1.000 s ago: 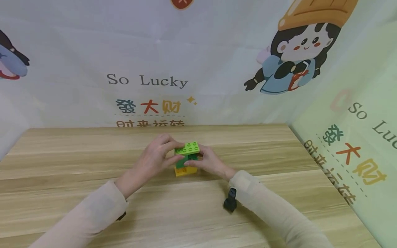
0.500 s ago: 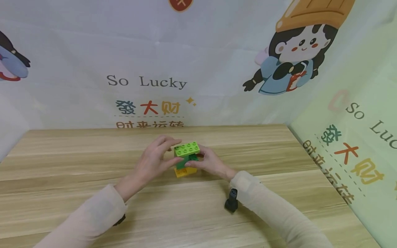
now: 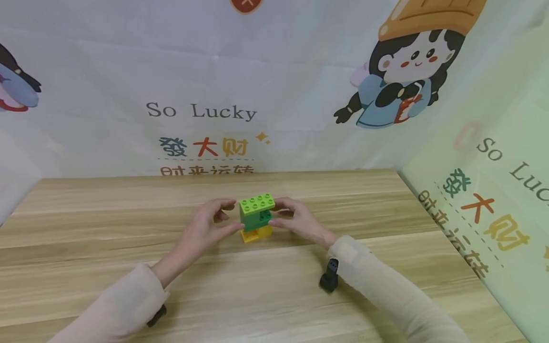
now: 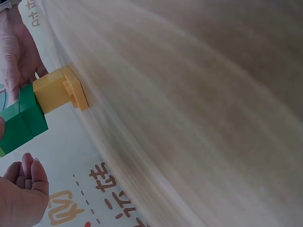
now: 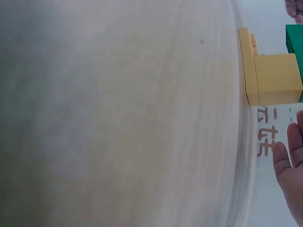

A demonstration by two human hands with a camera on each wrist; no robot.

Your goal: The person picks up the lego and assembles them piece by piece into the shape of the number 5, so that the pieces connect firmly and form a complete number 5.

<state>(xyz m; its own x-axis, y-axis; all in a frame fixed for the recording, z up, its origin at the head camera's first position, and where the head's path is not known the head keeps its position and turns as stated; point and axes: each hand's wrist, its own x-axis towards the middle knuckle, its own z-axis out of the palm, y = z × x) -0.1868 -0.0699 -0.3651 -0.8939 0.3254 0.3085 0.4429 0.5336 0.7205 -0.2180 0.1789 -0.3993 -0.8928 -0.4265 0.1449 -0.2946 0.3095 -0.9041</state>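
A small tower of toy building bricks stands upright on the wooden table, mid-view in the head view. Yellow bricks (image 3: 257,234) form its base, dark green bricks (image 3: 256,220) sit above them, and a lime green studded brick (image 3: 257,203) tops it, jutting out to the right over the green. My left hand (image 3: 208,221) is at the tower's left side, thumb tip near the green brick, its other fingers loosely bent and apart from the bricks. On the opposite side, my right hand (image 3: 300,221) has thumb and fingers spread close to the tower's right edge.
The wooden table (image 3: 240,295) ends at a white printed cloth (image 3: 291,95) behind and on the right side. Dark wrist devices (image 3: 329,276) hang below both light sleeves.
My left fingers have come off the lime brick's top and moved left. My right hand has drawn slightly right, its thumb leaving the tower's front. The tower stays in place.
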